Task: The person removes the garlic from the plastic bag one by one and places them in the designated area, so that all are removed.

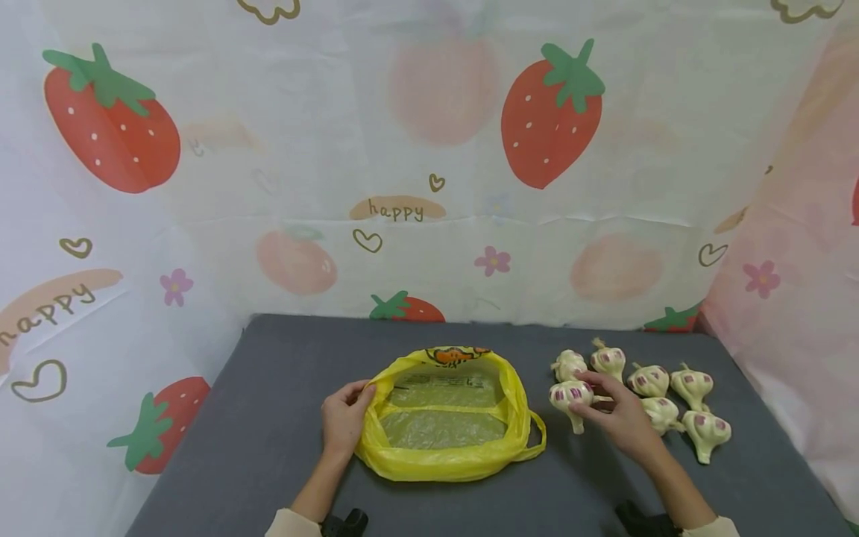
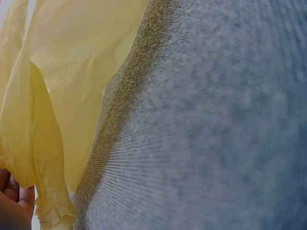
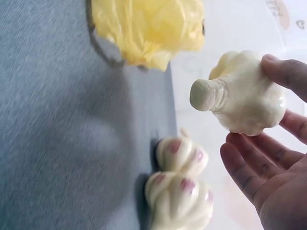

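Note:
A yellow plastic bag [image 1: 443,464] lies on the dark grey table with its mouth wide toward me. At the bag's left rim, my left hand [image 1: 345,419] pinches the plastic between thumb and fingers. The left wrist view shows the bag's side [image 2: 72,96], with only part of that hand at the lower left corner. To the right of the bag, my right hand [image 1: 624,418] holds a garlic bulb [image 3: 249,96] between thumb and fingers, raised off the table, its stem pointing away from the palm. Other garlic bulbs [image 1: 691,384] sit around that hand.
Several white garlic bulbs with purple patches are grouped on the right side of the table [image 1: 282,350]. A loop handle [image 1: 537,440] sticks out from the bag's right side. A strawberry-print cloth [image 1: 302,149] hangs behind and along both sides.

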{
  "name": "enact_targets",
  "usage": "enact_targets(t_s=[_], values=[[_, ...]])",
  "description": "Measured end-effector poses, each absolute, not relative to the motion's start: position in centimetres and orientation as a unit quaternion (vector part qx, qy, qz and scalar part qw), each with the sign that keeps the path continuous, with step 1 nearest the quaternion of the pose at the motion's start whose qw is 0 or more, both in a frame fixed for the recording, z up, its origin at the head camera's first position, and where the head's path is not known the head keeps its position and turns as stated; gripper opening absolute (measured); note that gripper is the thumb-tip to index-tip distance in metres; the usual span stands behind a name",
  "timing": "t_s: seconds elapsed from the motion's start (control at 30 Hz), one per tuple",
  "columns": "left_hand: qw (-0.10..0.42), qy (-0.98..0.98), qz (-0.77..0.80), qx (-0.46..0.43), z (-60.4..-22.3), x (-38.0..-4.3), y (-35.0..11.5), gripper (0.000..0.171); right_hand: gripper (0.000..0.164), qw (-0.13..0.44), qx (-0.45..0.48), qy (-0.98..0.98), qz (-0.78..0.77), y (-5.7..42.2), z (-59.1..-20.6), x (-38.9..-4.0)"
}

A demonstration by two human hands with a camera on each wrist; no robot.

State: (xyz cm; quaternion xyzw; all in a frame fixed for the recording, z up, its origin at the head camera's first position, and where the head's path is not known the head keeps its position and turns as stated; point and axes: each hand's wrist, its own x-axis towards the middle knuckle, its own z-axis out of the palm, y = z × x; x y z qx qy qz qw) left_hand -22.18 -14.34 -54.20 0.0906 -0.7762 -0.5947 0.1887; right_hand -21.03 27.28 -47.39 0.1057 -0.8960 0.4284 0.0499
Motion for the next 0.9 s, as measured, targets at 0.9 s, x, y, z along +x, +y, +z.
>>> enact_targets(t_s=[0.9], values=[[0.202, -0.779, -0.587, 0.089, -54.1, -22.2, -14.7, 0.021, 0.057, 0.03, 0.037, -0.921, 0.387, 33.7, -48.6, -19.6]])
